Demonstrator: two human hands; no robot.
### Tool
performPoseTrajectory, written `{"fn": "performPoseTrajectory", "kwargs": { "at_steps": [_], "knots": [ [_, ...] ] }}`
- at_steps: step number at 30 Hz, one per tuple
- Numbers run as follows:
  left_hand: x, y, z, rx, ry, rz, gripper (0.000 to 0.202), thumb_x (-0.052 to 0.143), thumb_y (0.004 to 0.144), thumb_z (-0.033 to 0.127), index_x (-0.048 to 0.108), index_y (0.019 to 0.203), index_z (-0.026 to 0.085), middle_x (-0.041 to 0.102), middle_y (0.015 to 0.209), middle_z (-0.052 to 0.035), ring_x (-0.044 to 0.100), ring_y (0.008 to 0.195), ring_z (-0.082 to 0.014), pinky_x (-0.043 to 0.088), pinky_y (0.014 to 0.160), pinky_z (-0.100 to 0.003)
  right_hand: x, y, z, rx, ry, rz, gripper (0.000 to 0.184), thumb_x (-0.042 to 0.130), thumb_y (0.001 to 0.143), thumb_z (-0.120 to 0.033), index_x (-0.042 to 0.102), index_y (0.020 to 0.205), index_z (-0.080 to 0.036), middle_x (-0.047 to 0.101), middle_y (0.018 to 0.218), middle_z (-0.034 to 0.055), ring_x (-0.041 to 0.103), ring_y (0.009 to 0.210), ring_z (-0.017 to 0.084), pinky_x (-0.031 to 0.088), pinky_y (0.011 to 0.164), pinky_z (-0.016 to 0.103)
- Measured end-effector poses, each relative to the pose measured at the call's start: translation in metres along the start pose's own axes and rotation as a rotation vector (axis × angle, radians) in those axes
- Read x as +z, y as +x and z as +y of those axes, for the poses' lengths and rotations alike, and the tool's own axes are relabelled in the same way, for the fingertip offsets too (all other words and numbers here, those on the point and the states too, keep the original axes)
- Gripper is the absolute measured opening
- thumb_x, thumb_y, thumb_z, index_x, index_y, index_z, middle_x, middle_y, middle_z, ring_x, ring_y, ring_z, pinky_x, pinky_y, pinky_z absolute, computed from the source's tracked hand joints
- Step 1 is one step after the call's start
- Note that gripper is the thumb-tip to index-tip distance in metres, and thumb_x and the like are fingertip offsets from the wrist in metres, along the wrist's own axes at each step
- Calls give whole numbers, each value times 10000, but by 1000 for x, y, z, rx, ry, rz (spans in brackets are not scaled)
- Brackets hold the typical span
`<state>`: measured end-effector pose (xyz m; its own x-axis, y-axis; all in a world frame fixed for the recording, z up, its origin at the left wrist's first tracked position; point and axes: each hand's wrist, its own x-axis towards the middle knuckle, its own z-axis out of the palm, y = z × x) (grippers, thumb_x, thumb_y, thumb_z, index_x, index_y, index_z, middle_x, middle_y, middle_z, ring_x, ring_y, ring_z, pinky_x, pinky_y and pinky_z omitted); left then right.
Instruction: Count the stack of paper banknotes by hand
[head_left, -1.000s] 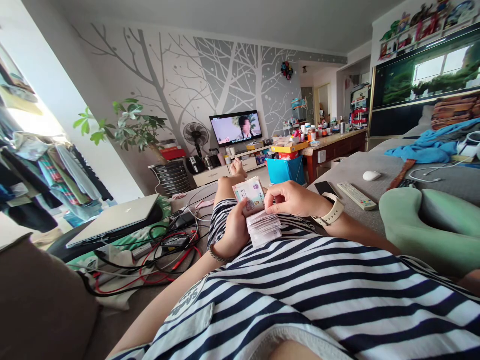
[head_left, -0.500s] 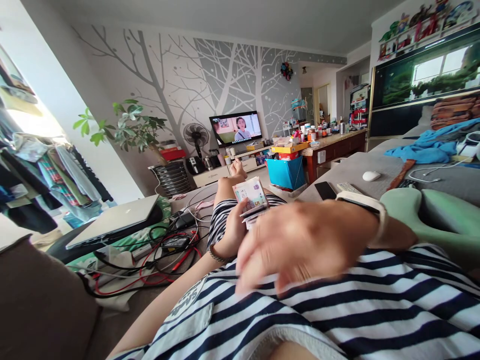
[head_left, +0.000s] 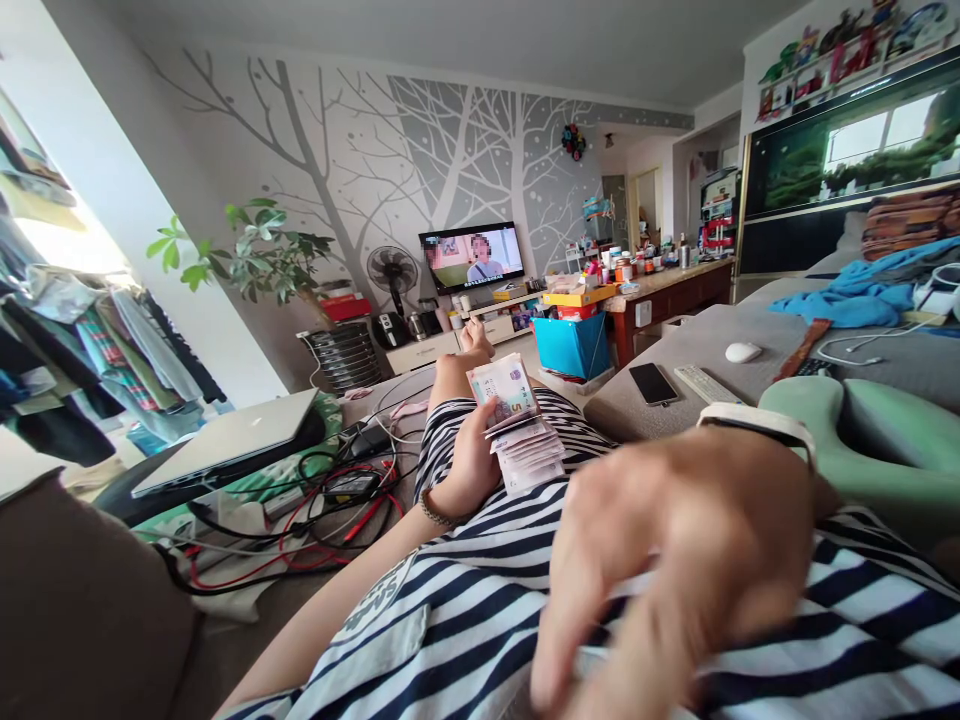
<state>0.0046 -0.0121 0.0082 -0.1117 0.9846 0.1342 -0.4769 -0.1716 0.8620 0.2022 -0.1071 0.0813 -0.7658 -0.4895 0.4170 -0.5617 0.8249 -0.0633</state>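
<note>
I lie back in a blue-and-white striped shirt. My left hand (head_left: 469, 460) rests on my lap and grips a fanned stack of banknotes (head_left: 517, 420), the top notes standing up and the rest splayed to the right. My right hand (head_left: 675, 560), with a white watch band at the wrist, is raised close to the camera and blurred by motion. Its fingers hang down and apart, with nothing visible in them. It is well clear of the banknotes.
A phone (head_left: 654, 383), remote (head_left: 705, 385) and white mouse (head_left: 742, 351) lie on the grey sofa to my right, by a green cushion (head_left: 862, 450). A laptop (head_left: 232, 435) and tangled cables (head_left: 315, 510) sit at left. A TV (head_left: 472, 256), fan and blue bin (head_left: 571, 343) stand ahead.
My right hand left the banknotes and swept back toward my chest and the camera. The left hand stayed put, and the notes now fan out more.
</note>
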Motion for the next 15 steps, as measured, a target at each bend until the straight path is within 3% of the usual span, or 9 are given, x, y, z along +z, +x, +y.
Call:
{"fn": "performPoseTrajectory", "kwargs": {
  "at_steps": [1, 3, 5, 6, 10, 12, 15],
  "knots": [
    [-1, 0, 1, 28, 20, 24, 136, 588, 804, 209, 690, 766, 128, 700, 690, -42, 671, 769, -203, 508, 752, -292, -1, -10, 10, 106, -34, 107, 202, 503, 903, -164, 656, 1034, -173, 665, 1158, 75, 614, 1094, 114, 474, 957, 169],
    [-2, 0, 2, 86, 60, 54, 104, 624, 770, 199, 681, 710, 136, 690, 673, -31, 656, 758, -191, 494, 734, -267, 1, -29, 38, 418, -224, 459, 208, 498, 930, -171, 652, 1071, -178, 687, 1044, 78, 629, 1012, 137, 495, 916, 252],
    [-4, 2, 3, 122, 104, 51, 99, 646, 746, 209, 673, 686, 136, 678, 661, -28, 640, 739, -183, 486, 722, -261, 5, -44, 69, 570, -356, 700, 213, 491, 947, -253, 670, 1031, -172, 679, 1022, 84, 622, 991, 168, 489, 906, 312],
    [-6, 3, 3, 132, 125, 42, 104, 647, 743, 218, 672, 685, 136, 675, 661, -29, 635, 737, -182, 485, 721, -263, 9, -49, 84, 616, -340, 744, 243, 477, 957, -291, 671, 1034, -166, 674, 1035, 88, 621, 985, 174, 487, 897, 321],
    [-18, 6, 3, 152, 169, 34, 126, 614, 767, 238, 661, 673, 168, 660, 636, -33, 639, 773, -201, 492, 704, -270, 26, -52, 120, 637, -120, 588, 362, 395, 986, -373, 673, 1034, -145, 681, 1018, 84, 618, 957, 173, 482, 861, 304],
    [-24, 8, 2, 150, 184, 43, 12, 663, 717, 181, 666, 705, 181, 680, 675, -36, 648, 812, -207, 495, 701, -259, 34, -49, 125, 668, -116, 471, 379, 402, 980, -374, 693, 912, -141, 682, 936, 76, 615, 883, 162, 478, 828, 298],
    [-25, 13, 0, 145, 183, 58, 14, 666, 723, 189, 662, 732, 180, 693, 702, -49, 663, 792, -219, 502, 661, -273, 42, -45, 126, 720, -163, 360, 293, 532, 910, -367, 698, 820, -142, 665, 877, 76, 592, 793, 158, 473, 751, 302]
  ]
}}
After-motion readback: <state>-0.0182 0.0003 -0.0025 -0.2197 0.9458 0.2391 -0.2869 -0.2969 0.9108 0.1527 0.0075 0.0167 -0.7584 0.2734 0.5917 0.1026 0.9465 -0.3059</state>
